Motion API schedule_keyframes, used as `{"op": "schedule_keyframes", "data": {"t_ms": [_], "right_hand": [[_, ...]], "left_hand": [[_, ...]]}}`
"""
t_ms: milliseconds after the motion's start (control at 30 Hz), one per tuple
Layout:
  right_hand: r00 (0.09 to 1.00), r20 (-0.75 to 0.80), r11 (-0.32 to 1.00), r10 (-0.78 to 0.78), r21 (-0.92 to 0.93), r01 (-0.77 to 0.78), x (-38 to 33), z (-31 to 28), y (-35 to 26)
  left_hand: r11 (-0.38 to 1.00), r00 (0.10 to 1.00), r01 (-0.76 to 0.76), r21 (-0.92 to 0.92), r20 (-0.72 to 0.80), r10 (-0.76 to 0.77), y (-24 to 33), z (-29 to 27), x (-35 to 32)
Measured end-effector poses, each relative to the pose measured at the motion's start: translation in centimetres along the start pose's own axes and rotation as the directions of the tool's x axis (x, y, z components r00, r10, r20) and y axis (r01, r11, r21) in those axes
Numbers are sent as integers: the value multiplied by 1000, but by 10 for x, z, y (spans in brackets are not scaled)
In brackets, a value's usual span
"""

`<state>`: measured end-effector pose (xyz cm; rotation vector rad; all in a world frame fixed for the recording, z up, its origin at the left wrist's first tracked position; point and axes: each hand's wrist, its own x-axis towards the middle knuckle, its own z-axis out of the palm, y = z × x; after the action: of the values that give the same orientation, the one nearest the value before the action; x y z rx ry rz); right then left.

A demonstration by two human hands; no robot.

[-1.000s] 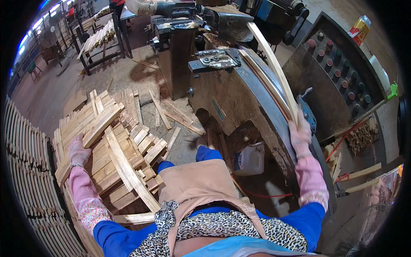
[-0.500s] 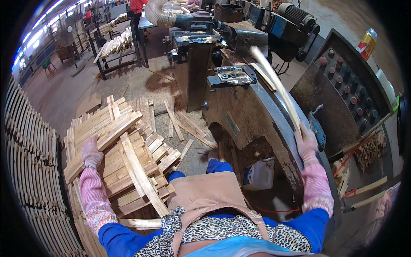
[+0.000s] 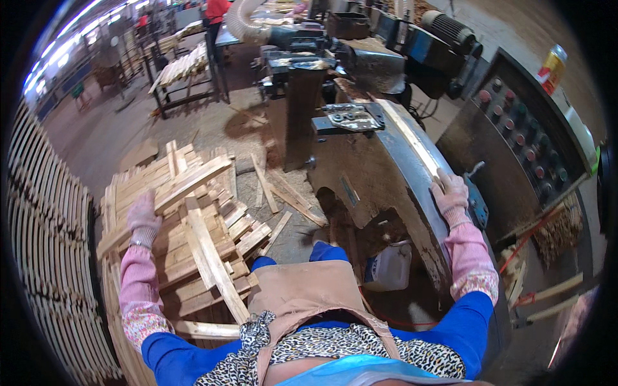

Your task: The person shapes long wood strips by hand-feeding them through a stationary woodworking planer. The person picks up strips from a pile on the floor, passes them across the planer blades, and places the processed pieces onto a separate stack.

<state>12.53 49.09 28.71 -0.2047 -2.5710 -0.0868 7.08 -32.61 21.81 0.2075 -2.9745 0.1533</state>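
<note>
My left hand [image 3: 143, 215], in a pale work glove, is closed around a long wooden strip [image 3: 196, 177] above a stack of boards [image 3: 183, 267] on my left. At my right, my gloved right hand [image 3: 450, 194] grips the near end of another wooden strip [image 3: 411, 138]. That strip lies lengthwise on the metal bed [image 3: 398, 149] of a woodworking machine, its far end pointing at the machine's head. A metal guide block [image 3: 351, 118] sits on the bed's left side.
A slanted control panel [image 3: 515, 138] with several buttons stands right of the bed. Stacked strips [image 3: 51, 257] rise along the far left. Loose offcuts [image 3: 293, 199] litter the floor, and a white plastic jug [image 3: 389, 265] stands under the machine. Farther back is a rack of strips [image 3: 183, 67].
The right-hand strip has come down from a tilted, raised position to lie on the machine bed. My left hand has risen slightly, shifting its strip up and right.
</note>
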Motion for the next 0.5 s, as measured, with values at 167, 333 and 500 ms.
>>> {"op": "schedule_keyframes", "data": {"t_ms": [167,333,500], "right_hand": [[993,114,999,-38,-23,41,67,38,-23],[891,-29,707,-453,598,379,75,21,-146],[714,135,679,-687,467,566,20,-51,-214]], "left_hand": [[947,900,-321,30,-301,315,60,-41,13],[771,670,-631,91,-437,600,182,-90,29],[627,454,-759,175,-548,703,278,-135,29]]}}
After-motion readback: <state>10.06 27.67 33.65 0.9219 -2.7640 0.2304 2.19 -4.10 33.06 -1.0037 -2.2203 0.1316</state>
